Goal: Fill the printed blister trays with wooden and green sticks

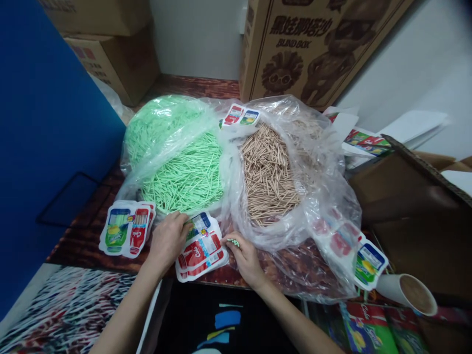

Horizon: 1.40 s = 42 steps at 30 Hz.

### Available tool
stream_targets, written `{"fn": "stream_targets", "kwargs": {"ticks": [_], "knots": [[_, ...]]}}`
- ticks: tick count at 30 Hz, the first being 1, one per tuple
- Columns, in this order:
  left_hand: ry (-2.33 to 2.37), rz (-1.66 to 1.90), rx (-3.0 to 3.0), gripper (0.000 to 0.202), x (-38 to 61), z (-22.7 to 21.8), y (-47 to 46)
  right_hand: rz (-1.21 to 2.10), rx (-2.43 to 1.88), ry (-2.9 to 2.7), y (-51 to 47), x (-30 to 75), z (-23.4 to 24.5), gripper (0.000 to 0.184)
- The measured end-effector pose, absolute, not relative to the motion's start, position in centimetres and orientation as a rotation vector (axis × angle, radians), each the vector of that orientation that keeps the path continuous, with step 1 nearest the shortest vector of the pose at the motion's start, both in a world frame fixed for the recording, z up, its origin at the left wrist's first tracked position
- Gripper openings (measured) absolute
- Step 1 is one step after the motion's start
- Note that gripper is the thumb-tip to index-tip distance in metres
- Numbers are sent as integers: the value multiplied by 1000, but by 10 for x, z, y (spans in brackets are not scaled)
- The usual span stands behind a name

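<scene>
In the head view my left hand (167,241) is closed on the left edge of a printed packet (202,250) with a red cola design and a blue-green one. My right hand (245,258) pinches a small bundle of green sticks (233,242), their ends showing, beside the packet's right edge. Just beyond the packet lies an opened clear bag of loose green sticks (184,177). To its right an opened bag holds brown sticks (271,172). A few packets with green and brown sticks in their windows (127,228) lie stacked left of my left hand.
Another packet (236,115) rests between the bags; one more (369,265) lies at right near a paper cup (409,294). An open carton (413,211) stands at right. Large cardboard boxes (295,54) stand behind, and a blue panel (47,123) bounds the left.
</scene>
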State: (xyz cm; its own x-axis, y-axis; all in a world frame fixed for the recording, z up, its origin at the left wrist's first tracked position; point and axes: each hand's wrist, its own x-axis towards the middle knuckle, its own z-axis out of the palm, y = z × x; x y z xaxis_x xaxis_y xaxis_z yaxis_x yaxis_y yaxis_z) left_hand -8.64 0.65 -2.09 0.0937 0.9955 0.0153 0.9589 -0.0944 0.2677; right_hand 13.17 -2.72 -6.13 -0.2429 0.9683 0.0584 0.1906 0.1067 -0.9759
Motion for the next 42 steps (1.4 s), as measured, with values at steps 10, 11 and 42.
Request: {"fn": "stream_targets", "kwargs": {"ticks": [10, 11, 42], "knots": [[1918, 460, 2279, 8, -79, -22, 3, 1233, -1179, -1555, -27, 132, -60, 20], [1912, 451, 2282, 11, -79, -23, 4, 1234, -1184, -1555, -27, 132, -59, 20], [1784, 658, 2200, 24, -90, -38, 3, 1252, -1182, -1522, -26, 130, -62, 19]]}}
